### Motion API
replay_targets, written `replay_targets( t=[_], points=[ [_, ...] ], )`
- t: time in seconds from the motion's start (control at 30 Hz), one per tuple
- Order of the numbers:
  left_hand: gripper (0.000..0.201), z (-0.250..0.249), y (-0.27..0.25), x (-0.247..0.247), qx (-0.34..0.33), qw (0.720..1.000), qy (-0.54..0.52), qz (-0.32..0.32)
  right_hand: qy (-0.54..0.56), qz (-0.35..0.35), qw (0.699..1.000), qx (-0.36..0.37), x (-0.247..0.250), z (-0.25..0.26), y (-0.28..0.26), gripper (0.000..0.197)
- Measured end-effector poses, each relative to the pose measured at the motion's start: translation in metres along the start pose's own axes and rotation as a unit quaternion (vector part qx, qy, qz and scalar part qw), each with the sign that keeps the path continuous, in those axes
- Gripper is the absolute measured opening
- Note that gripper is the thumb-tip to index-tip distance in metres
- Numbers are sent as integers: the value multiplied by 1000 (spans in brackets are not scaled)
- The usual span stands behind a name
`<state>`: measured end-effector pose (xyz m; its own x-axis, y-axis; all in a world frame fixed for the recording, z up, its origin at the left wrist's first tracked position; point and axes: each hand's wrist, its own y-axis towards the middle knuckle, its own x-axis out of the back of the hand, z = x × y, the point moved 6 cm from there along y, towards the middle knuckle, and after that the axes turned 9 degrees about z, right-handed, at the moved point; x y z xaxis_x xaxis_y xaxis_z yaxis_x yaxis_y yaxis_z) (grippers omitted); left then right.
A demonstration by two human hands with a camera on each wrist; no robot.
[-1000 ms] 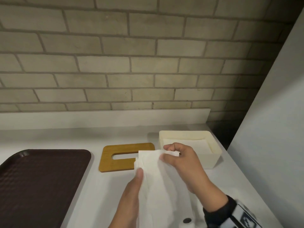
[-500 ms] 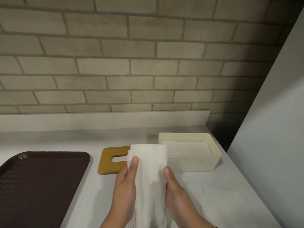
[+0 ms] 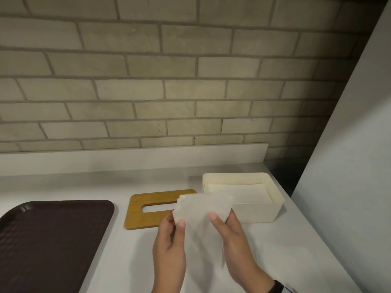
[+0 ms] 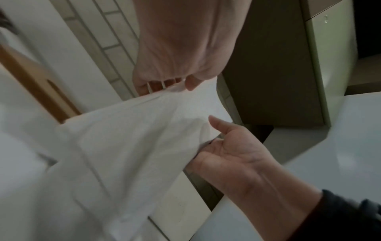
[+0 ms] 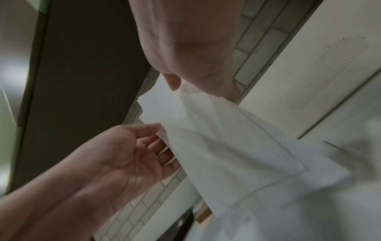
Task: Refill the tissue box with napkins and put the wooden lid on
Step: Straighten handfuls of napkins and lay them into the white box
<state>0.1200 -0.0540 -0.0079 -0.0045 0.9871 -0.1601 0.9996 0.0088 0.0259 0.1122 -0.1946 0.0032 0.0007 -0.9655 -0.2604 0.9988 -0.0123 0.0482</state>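
A stack of white napkins (image 3: 201, 210) hangs above the counter, its top edge in front of the wooden lid and the box's left end. My left hand (image 3: 175, 222) pinches its left side, thumb on the front. On the right side my right hand (image 3: 222, 217) pinches it the same way. The wrist views show the same two-handed hold on the napkins (image 4: 134, 138) (image 5: 216, 138). The cream tissue box (image 3: 256, 214) stands open at the back right with napkins (image 3: 239, 191) lying in it. The slotted wooden lid (image 3: 141, 218) lies flat to its left.
A dark brown tray (image 3: 53, 240) lies on the white counter (image 3: 131, 261) at the left. The brick wall (image 3: 169, 92) runs along the back and a white panel (image 3: 349, 166) closes the right side beside the box.
My right hand left the top of the napkins and took their right side. Both hands now hold the stack by its sides, its top turned toward the box.
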Motion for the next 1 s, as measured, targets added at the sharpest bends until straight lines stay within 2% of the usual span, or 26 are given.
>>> replay_targets(
  t=[0.13, 0.2, 0.3, 0.4, 0.47, 0.6, 0.63, 0.7, 0.77, 0.83, 0.93, 1.0],
  points=[
    [21, 8, 2, -7, 35, 998, -57, 11, 4, 5, 1000, 12, -4, -2, 0, 27],
    [24, -2, 3, -9, 10, 996, -80, 23, 26, 15, 999, 35, -7, 9, 1, 25],
    [43, -8, 8, -10, -14, 993, -107, 46, 49, 43, 996, 66, -11, 25, 2, 23],
    [34, 0, 13, -12, 12, 996, -77, 47, 22, 29, 999, 39, -9, 11, 5, 27],
    [25, 4, 16, -14, 15, 998, -49, 48, 0, 17, 1000, 24, -9, -2, 5, 22],
    [22, -9, 19, -15, -15, 996, -51, 72, 10, 28, 999, 37, -10, 7, 6, 22],
    [23, -12, 20, -16, -24, 995, -56, 84, 19, 31, 998, 44, -9, 10, 6, 20],
    [47, -8, 22, -15, -26, 995, -45, 89, 15, 23, 999, 44, -6, 9, 7, 16],
    [58, 2, 23, -14, -3, 997, -33, 69, -5, 3, 1000, 26, -3, -2, 8, 18],
    [61, 6, 22, -15, 15, 998, -32, 59, -12, 1, 1000, 11, -4, -5, 7, 20],
    [50, -2, 22, -18, -5, 996, -34, 79, -1, 23, 999, 27, -5, 6, 8, 20],
    [57, -7, 23, -20, -8, 994, -36, 99, 2, 39, 999, 36, -6, 8, 8, 27]
  ],
)
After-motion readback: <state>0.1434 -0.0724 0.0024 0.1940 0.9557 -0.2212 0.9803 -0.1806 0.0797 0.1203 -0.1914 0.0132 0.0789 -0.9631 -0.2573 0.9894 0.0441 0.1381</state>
